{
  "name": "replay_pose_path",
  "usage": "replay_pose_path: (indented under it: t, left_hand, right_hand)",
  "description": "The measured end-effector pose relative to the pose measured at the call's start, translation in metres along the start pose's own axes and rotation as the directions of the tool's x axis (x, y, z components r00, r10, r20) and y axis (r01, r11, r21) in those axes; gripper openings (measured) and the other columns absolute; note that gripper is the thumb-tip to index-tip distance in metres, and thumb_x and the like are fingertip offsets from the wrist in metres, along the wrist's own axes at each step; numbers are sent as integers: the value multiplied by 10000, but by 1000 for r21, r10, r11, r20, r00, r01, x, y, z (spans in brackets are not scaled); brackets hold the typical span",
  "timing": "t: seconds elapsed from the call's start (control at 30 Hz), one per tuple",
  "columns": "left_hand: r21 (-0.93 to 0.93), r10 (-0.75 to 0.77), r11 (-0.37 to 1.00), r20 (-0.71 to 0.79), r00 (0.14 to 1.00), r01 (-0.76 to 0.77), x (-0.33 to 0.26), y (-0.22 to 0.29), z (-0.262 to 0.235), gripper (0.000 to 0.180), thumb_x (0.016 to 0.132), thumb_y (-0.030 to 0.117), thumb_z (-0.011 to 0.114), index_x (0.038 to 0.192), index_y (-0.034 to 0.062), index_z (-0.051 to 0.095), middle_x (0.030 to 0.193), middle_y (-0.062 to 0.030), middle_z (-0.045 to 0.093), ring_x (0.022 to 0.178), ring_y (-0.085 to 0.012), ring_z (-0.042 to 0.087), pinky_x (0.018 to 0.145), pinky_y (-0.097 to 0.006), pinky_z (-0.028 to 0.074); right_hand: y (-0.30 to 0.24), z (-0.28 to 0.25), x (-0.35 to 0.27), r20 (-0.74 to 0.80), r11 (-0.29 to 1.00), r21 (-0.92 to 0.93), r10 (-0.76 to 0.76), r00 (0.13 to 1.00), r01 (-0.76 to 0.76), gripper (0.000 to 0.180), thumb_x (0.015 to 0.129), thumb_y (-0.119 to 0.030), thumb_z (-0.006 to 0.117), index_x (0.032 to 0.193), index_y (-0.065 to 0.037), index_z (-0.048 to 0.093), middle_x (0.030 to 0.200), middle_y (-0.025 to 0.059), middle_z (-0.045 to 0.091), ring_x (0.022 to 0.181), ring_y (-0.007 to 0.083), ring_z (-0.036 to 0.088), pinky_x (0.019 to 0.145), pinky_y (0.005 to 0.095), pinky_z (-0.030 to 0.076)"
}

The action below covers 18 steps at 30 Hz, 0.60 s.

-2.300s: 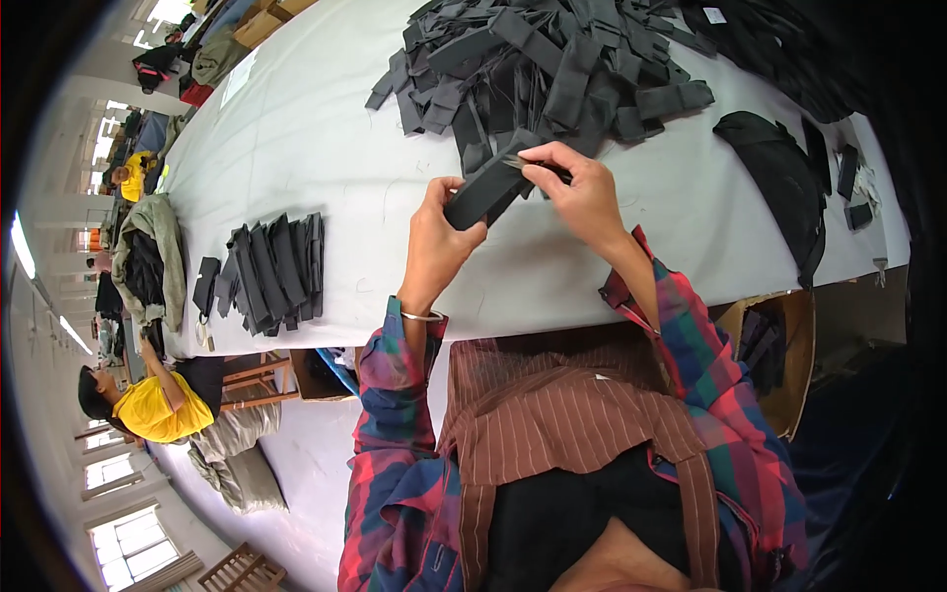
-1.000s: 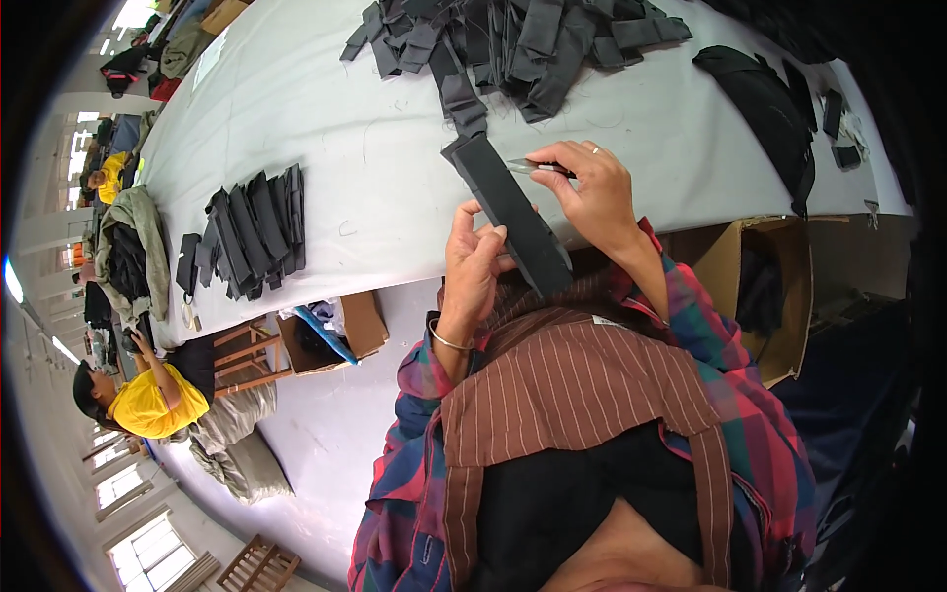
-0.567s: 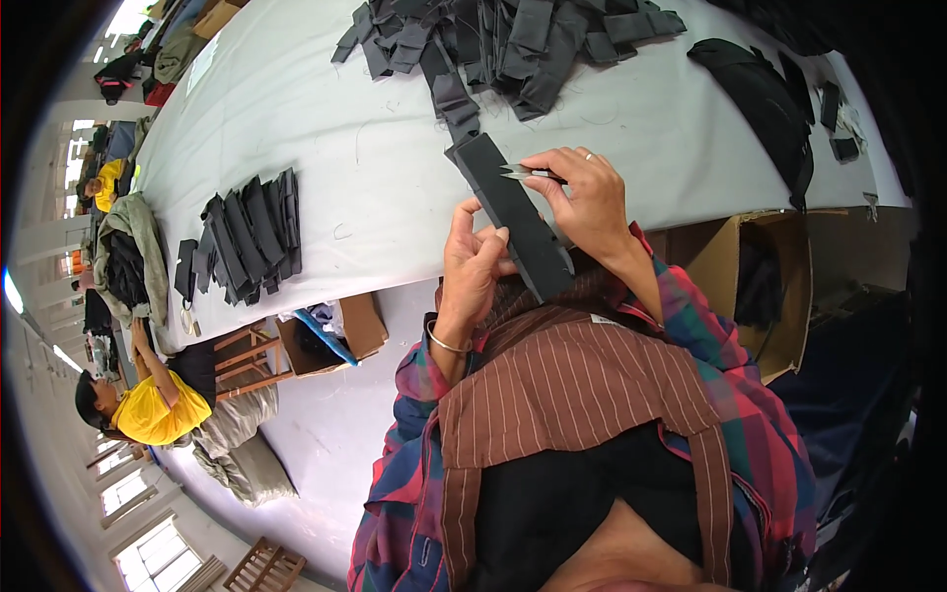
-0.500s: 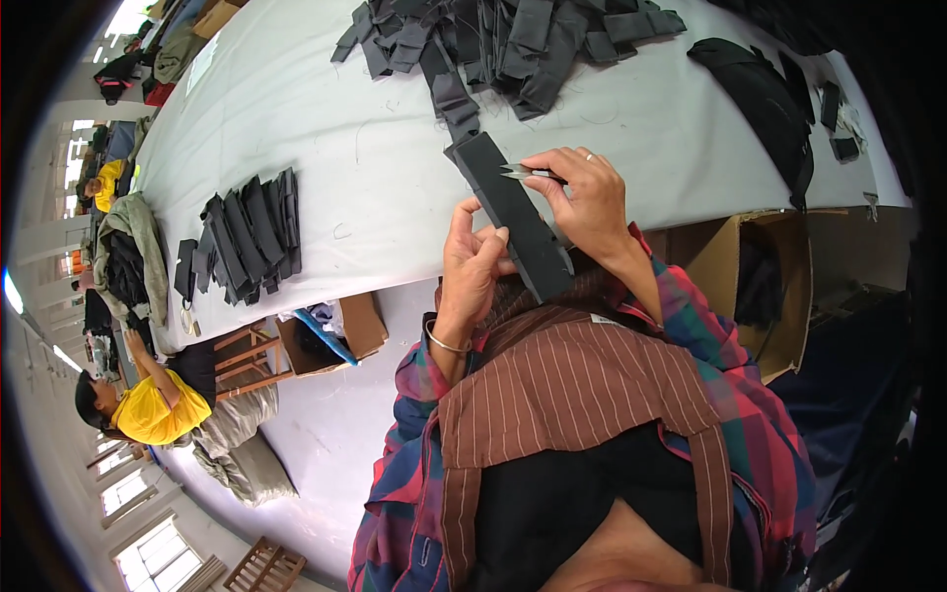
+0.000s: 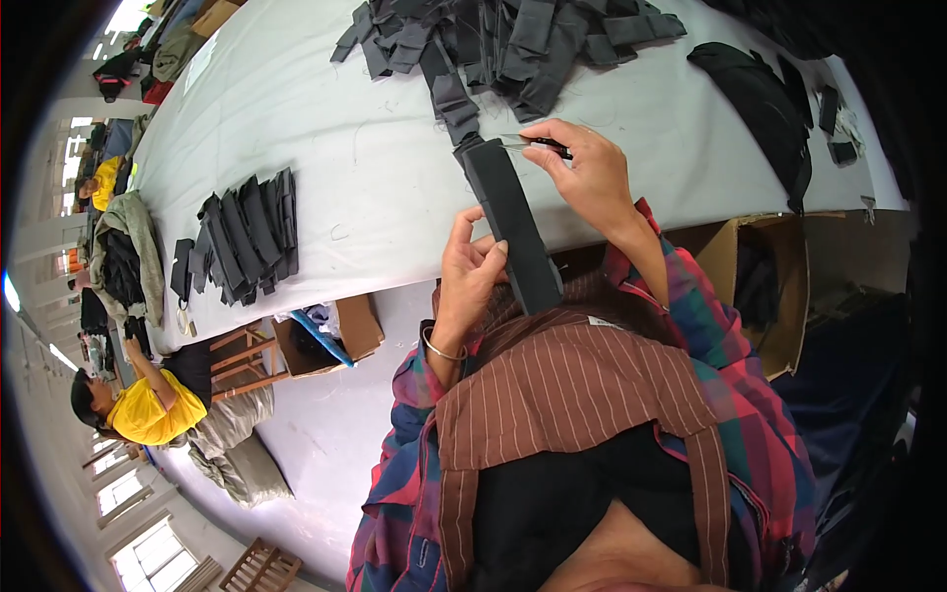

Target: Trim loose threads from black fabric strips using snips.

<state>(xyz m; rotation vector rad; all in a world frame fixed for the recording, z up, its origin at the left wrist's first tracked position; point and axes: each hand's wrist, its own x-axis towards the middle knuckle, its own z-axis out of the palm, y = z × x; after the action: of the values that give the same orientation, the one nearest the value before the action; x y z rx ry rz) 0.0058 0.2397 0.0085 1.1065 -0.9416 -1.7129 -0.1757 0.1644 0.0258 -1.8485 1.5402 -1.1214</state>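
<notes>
My left hand point(image 5: 471, 274) grips a long, flat black fabric strip point(image 5: 513, 232) at its left edge, thumb on top. The strip slants over the table's near edge, its lower end close to my apron. At its far end it meets a chain of dark pieces point(image 5: 451, 103) running back to a big heap of similar strips point(image 5: 518, 44). Closed round a small pair of thread snips point(image 5: 552, 147) is my right hand point(image 5: 589, 170). The blades lie beside the strip's far right corner; whether they touch a thread is too small to tell.
A row of overlapping black strips point(image 5: 247, 237) lies at left on the white-covered table point(image 5: 365, 178). A curved black fabric piece point(image 5: 755, 113) rests at right. Cardboard boxes point(image 5: 789, 340) stand below the table edge. Another person in yellow point(image 5: 158, 409) works at far left.
My right hand and the snips have moved away from me, from over the strip's face to its far corner. The strip has turned slightly more upright in my left hand.
</notes>
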Motion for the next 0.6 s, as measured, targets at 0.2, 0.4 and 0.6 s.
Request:
replay_pose_path:
  t: [0.2,0.4,0.6]
  left_hand:
    - [15,15,1000,17,1000,-15,-3,-4,-4,408,897,-6,490,1272,78,350,937,-96,654,688,-50,573,539,-164,436]
    - [15,17,1000,44,999,-18,-3,0,-5,375,905,4,498,1254,48,368,851,-46,632,664,-26,525,544,-167,410]
    - [59,-13,998,28,1000,11,-1,5,-4,284,907,23,521,1178,24,438,829,-40,639,660,-38,550,552,-174,434]
  right_hand:
    - [5,4,4,5,995,-89,-38,999,38,162,824,-184,654,967,-110,669,792,52,651,677,163,592,614,272,448]
    - [-8,3,-6,-43,992,51,-110,993,112,118,797,-153,669,898,-93,666,754,41,650,673,201,591,611,307,452]
    - [-7,6,-17,38,975,88,-208,977,204,82,753,-183,686,819,-144,656,627,35,598,600,220,567,571,348,437]
